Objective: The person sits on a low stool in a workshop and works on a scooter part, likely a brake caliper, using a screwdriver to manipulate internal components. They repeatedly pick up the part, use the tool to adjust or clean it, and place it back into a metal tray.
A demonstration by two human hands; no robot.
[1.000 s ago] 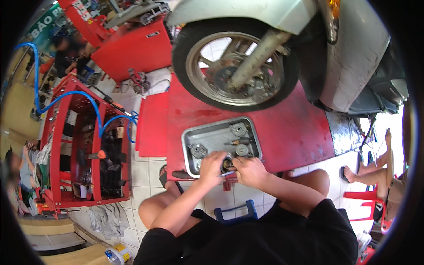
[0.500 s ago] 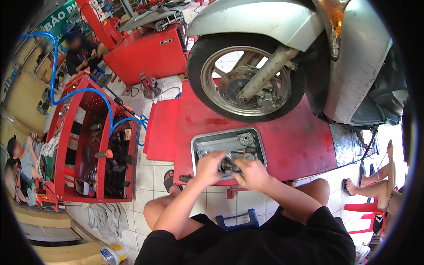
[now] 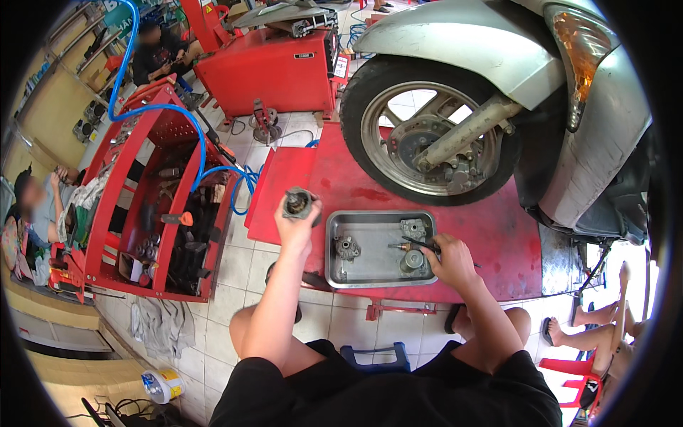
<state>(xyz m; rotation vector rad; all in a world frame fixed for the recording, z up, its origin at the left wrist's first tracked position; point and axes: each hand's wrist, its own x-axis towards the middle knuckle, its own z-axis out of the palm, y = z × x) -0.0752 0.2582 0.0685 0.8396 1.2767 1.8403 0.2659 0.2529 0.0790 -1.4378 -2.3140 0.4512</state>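
Note:
My left hand point(image 3: 295, 231) is raised left of the steel tray point(image 3: 330, 242), closed around a round metal housing point(image 3: 299, 203) with a dark shaft inside. My right hand point(image 3: 454, 260) is closed on a slim black tool point(image 3: 427, 245) at the tray's right side. Inside the tray are a metal casting point(image 3: 346, 248) at left, another casting point(image 3: 413, 228) at upper right, a round metal cup point(image 3: 411, 261) and a small brass-coloured part point(image 3: 398, 245).
A red lift platform point(image 3: 498, 277) bears the tray and a silver scooter's front wheel point(image 3: 359, 107). A red tool cart point(image 3: 153, 128) with a blue hose stands left, a red cabinet point(image 3: 263, 71) behind. People sit at both sides; a blue stool point(image 3: 373, 356) is below me.
My hands have separated: the left lifted the housing up and leftward out from over the tray, while the right moved rightward and now grips the black tool. The view has shifted slightly.

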